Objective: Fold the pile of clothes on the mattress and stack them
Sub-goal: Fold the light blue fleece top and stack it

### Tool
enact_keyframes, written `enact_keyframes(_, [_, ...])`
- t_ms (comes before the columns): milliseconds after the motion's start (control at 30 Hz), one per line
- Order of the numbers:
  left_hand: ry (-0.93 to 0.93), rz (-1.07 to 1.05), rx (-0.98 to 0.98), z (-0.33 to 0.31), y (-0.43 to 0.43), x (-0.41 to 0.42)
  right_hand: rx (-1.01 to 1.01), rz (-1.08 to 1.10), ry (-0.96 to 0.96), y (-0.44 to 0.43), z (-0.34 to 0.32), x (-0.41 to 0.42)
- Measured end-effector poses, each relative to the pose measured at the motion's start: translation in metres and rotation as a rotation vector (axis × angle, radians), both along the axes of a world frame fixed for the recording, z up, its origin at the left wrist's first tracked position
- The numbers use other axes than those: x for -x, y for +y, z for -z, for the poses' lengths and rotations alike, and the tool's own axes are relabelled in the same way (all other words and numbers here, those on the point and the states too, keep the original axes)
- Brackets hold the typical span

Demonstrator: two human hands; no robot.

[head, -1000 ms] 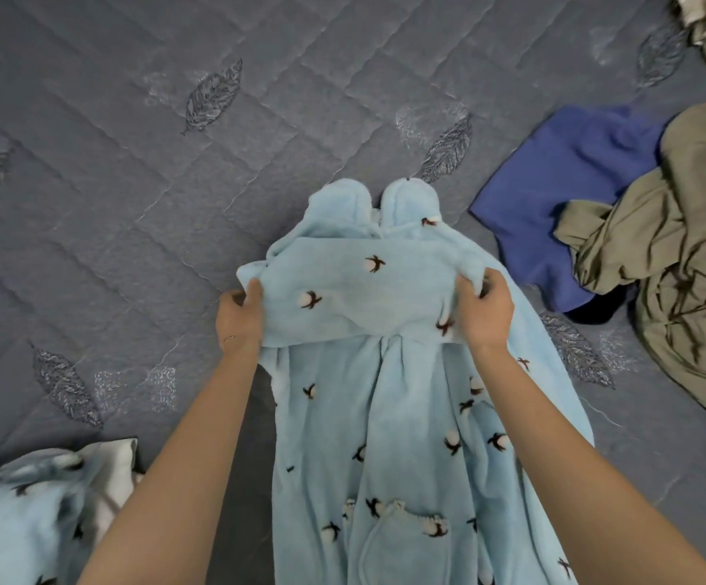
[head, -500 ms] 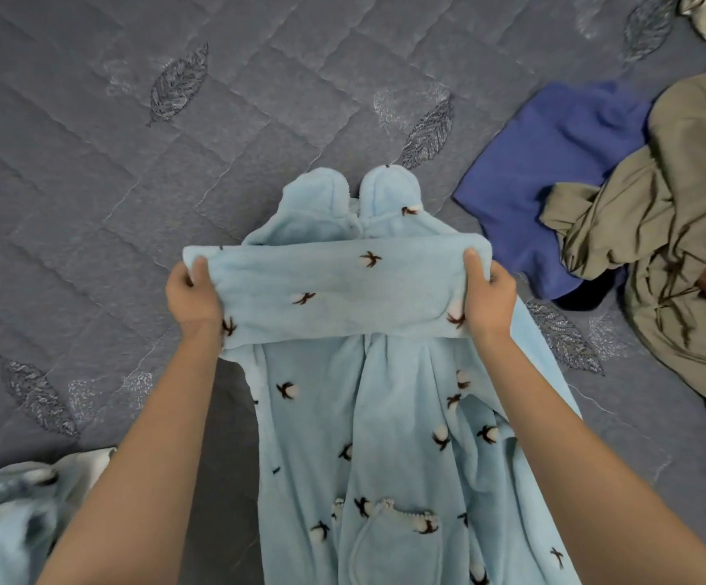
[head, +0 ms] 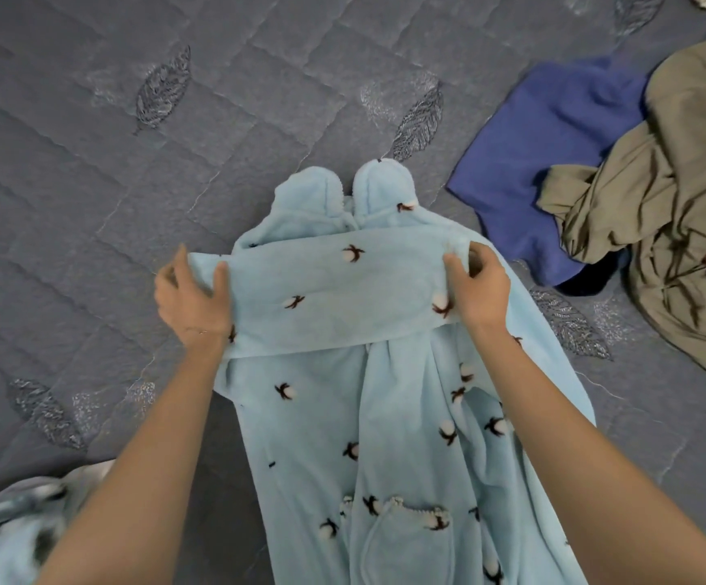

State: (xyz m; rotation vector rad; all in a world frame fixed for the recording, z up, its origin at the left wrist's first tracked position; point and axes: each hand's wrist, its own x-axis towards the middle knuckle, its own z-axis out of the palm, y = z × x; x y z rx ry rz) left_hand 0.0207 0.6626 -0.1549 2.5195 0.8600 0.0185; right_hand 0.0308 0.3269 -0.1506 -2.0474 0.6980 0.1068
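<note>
A pale blue robe point(head: 385, 415) is spread lengthwise on the mattress point(head: 89, 204), and a folded band point(head: 334, 297) of it is held across the chest. The left hand point(head: 193, 301) is clamped on the band's left end, thumb on top. The right hand point(head: 475, 289) pinches the right upper corner, fingers point(head: 452, 266) curled round the fleece.

The step in hand is judged to be folding in the sleeves. Next, the band would need laying flat, then the long skirt below the fingers would be brought up toward the hood point(head: 342, 192) beyond them.

Right of the right fingers, a blue cloth point(head: 532, 162) and an olive garment point(head: 659, 204) are left unfolded. No basket or box is seen, only a pocket point(head: 397, 529) on the robe, apparently empty.
</note>
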Motion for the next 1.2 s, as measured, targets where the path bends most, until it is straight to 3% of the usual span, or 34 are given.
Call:
enact_keyframes(100, [-0.068,0.217,-0.053,-0.002,-0.022,0.003,-0.001,-0.024,-0.039,-0.008,0.0,0.008])
enact_keyframes(300, [-0.124,0.66,-0.065,-0.011,-0.103,0.009,0.207,-0.081,0.03,-0.022,-0.004,0.027])
enact_keyframes(467, [-0.172,0.946,-0.013,-0.009,-0.176,0.012,0.082,0.11,0.139,-0.066,0.003,0.062])
enact_keyframes(600, [-0.197,1.122,0.068,-0.004,-0.237,0.012,0.144,0.036,0.252,-0.098,0.012,0.095])
enact_keyframes(767, [-0.217,1.202,0.17,-0.008,-0.296,0.009,0.019,-0.03,0.237,-0.119,0.005,0.102])
enact_keyframes(900, [0.038,1.354,0.153,-0.014,-0.328,0.009,0.076,-0.171,-0.039,-0.127,-0.011,0.1])
enact_keyframes(967, [0.206,1.401,0.092,-0.018,-0.344,0.005,-0.003,-0.21,-0.111,-0.131,-0.012,0.103])
enact_keyframes(1100, [0.49,1.401,-0.121,-0.021,-0.359,-0.004,-0.363,-0.176,0.06,-0.139,-0.007,0.126])
enact_keyframes(1200, [0.611,1.481,-0.181,-0.019,-0.352,0.0,-0.341,-0.158,0.219,-0.143,0.0,0.146])
